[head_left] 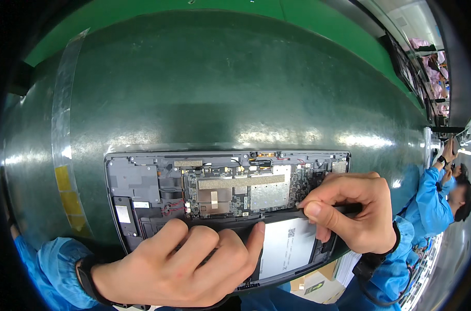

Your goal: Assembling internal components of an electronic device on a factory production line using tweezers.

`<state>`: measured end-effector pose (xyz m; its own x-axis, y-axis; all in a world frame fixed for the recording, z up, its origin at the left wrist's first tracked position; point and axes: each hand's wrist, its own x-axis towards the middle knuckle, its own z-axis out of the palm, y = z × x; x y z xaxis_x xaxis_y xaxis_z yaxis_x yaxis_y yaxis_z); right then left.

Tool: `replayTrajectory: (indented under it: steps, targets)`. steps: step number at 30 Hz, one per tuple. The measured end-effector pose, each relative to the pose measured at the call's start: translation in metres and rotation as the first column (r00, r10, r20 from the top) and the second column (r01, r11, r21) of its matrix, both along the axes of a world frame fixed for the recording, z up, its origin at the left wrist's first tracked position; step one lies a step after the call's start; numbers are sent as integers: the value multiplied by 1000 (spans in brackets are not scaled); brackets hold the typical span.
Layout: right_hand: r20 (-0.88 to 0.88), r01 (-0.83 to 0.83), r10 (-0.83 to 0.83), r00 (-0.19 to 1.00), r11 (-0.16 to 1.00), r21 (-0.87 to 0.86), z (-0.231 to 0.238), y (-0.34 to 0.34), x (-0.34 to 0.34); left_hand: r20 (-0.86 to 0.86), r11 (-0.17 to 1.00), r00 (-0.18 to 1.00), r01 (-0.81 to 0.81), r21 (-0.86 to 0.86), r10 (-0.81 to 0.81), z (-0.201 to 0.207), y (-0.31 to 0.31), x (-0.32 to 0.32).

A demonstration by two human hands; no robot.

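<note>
An opened flat device, like a tablet or thin laptop, lies with its inside up; its dark casing [134, 179] frames a circuit board [237, 193] and a silver-white battery [283, 246]. Along the battery's upper edge runs a black strip [284, 213]. My right hand [355, 210] pinches a thin black piece between thumb and forefinger at the board's lower right; it looks like the strip's end. My left hand [191, 264] rests palm down over the lower left, fingers bent and apart, one fingertip touching the strip beside the battery. Its other fingertips are hidden.
The device sits at the near edge of a green work table [194, 88]. Clear tape [62, 119] with yellow patches [68, 202] runs down the left side. Below the edge is a cardboard box [318, 282]. A co-worker in blue [432, 199] is at the right.
</note>
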<state>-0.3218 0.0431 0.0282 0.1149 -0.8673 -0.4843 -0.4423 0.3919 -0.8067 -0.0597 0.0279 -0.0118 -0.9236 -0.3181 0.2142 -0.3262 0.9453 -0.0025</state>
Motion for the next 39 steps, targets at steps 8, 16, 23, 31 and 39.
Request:
replayTrajectory:
  steps: [8,16,23,31,39]
  targets:
    - [-740,-640,78,668,568,-517,7,50,-26,-51,997,999,0,-71,-4,-4,11,-12]
    - [-819,-773,58,571,376,-511,-44,54,20,-30,998,999,29,-57,-31,0,13,10]
    - [-827,-763,29,562,405,-504,-51,55,28,-42,996,997,55,-66,-57,-12,9,13]
    - [-843,-766,-14,537,411,-494,-51,56,31,-54,996,997,50,-71,-54,-13,11,13]
    - [-849,-755,21,528,469,-458,-40,59,34,-165,995,983,74,-62,-83,-18,11,8]
